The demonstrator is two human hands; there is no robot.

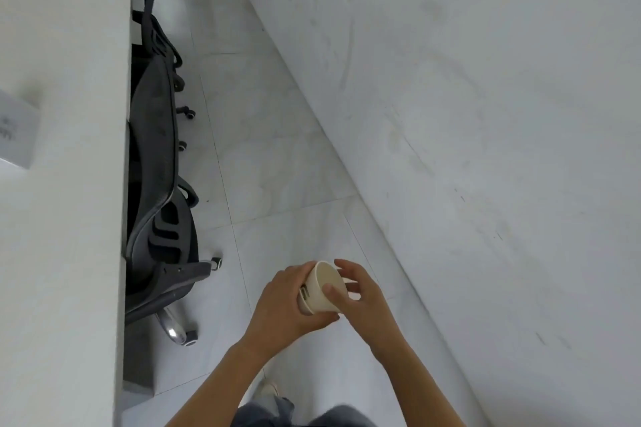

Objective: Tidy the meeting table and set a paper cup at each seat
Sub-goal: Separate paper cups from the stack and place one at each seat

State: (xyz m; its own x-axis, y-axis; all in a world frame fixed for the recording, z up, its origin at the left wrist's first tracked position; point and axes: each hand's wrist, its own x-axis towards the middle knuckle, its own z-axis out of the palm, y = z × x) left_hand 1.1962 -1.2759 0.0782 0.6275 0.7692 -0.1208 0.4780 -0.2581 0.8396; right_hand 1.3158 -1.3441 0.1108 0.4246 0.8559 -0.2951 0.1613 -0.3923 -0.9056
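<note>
Rising to the right of the fingers stood a pale wall, while well to their left ran the white worktop, with tiled floor beneath them. Black office chairs were tucked against the worktop, up and left of the fingers, and a sheet of paper lay farther left. The left hand gripped stacked paper cups in mid-air, tilted, mouth turned toward the right hand, whose curled fingers pinched the outermost rim.

Chairs sit tucked under the table, left of the wall.
</note>
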